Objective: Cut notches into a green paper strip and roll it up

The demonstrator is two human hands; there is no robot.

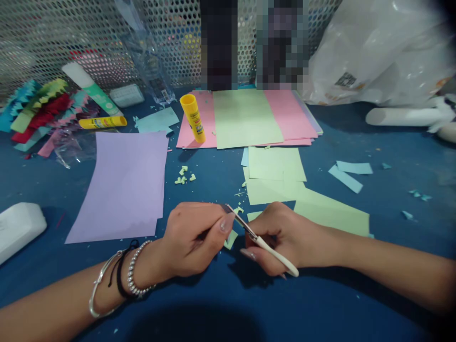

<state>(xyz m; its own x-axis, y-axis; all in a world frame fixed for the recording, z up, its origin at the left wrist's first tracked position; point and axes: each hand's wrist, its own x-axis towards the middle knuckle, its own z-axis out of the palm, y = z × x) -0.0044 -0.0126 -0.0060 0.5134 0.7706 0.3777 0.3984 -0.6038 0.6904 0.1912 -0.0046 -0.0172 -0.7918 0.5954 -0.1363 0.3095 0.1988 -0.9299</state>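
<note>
Low in the middle of the frame the right hand point(285, 237) grips a pair of scissors point(256, 236) by their white handle, fingers curled tight round it, with the blades angled up and to the left so that the tips reach the left hand point(194, 237). That hand is closed in a pinch on a small green paper scrap point(231, 240), thumb on top, which keeps the piece taut and raised just off the blue desk point(228, 304) where the blades can get at it. Just above the hands lie larger green sheets point(274, 183) and a scatter of green clippings point(183, 178), close enough to be cuttings from the same paper. To the left a lilac sheet point(124, 185) lies flat, near the left wrist but not under it. Further up, in the centre, a stack of pink and green paper point(249, 118) sits squarely, with an upright yellow glue stick point(193, 118) at its left edge. In the upper left are folded coloured paper pieces point(39, 109) and a second glue stick point(102, 122) lying on its side. Light blue strips point(347, 173) lie to the right, and a white plastic bag point(381, 52) fills the upper right. Nothing lies between the hands and the paper they work on.
</note>
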